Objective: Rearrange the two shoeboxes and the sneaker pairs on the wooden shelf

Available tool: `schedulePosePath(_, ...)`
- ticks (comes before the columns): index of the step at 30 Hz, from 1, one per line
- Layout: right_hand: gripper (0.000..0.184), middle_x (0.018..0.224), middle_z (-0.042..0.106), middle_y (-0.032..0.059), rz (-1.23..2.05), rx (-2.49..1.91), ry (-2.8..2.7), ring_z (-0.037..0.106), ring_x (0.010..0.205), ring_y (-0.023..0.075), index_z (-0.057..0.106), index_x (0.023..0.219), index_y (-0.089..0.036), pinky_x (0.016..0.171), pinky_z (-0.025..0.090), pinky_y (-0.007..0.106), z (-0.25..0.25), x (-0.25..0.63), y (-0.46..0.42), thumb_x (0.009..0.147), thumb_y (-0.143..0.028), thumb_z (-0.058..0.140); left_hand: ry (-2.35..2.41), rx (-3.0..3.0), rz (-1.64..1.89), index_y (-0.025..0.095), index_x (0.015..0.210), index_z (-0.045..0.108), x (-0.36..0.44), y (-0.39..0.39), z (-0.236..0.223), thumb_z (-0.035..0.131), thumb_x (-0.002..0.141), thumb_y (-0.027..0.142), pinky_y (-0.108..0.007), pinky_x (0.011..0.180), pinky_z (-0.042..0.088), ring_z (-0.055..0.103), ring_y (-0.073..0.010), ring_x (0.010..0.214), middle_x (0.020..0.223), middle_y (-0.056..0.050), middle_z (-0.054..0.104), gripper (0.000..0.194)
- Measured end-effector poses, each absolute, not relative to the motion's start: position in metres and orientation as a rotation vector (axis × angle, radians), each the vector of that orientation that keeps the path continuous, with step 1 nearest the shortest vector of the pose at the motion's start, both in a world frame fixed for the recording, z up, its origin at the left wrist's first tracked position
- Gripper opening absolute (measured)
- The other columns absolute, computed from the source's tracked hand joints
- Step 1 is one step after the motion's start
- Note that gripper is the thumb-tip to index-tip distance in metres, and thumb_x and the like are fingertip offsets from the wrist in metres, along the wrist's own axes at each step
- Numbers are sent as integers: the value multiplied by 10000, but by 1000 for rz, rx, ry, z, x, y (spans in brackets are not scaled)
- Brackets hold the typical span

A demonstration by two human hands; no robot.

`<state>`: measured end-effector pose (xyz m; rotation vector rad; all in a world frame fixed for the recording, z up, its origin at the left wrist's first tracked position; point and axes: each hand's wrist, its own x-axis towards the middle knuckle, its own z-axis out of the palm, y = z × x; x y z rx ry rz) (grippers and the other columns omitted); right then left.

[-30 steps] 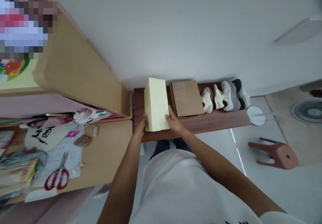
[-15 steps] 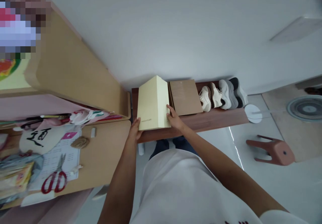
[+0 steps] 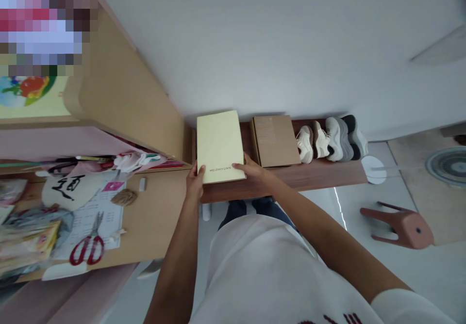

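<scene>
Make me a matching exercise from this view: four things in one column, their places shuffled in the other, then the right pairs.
1. pale yellow box
2. brown box
3. scissors
4. stool

A. on the floor
B. held by the left hand and right hand
C. on the desk
D. on the bench, beside the shoes

Pairs: 1-B; 2-D; 3-C; 4-A

Between your left fingers (image 3: 201, 170) and right fingers (image 3: 239, 167), along the near edge of the cream box (image 3: 219, 142), you can read MEIZHIYUAN in dark capitals. Right of your right fingers, the brown box (image 3: 278, 142) bears print too faint to read. Well left of your left fingers, you cannot make out the black script on the white piece (image 3: 69, 188) or the paper (image 3: 85, 229)'s small lines.
</scene>
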<state>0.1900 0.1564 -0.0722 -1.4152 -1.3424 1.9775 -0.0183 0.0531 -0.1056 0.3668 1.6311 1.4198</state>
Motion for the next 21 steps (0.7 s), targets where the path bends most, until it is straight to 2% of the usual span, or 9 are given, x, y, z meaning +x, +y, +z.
schedulePosePath(5,795,1337,661,122,2043,-1458,-1243,635,1215,316,462,1441,-252,1094,469,589,-86,189,157,746,-368,831,1656,423,1447,229,1385,605,-17,59,-107,742,845,424,-440,1124,450,594,-254,1299,1346,-103,670,591)
schedulePosePath(15,783,1327,669,112,1994,-1469,-1234,657,1176,268,480,1429,-251,1078,488,532,-117,186,157,731,-322,828,1717,442,1450,243,1385,608,-13,57,-116,726,874,368,-431,1154,417,576,-246,1323,1385,-101,644,540)
schedulePosePath(21,737,1344,654,122,1980,-1475,-1243,661,1165,248,461,1439,-246,1068,500,522,-121,183,162,779,-289,785,1745,453,1444,247,1395,593,-14,62,-124,718,875,389,-405,1143,426,572,-229,1328,1386,-98,644,554)
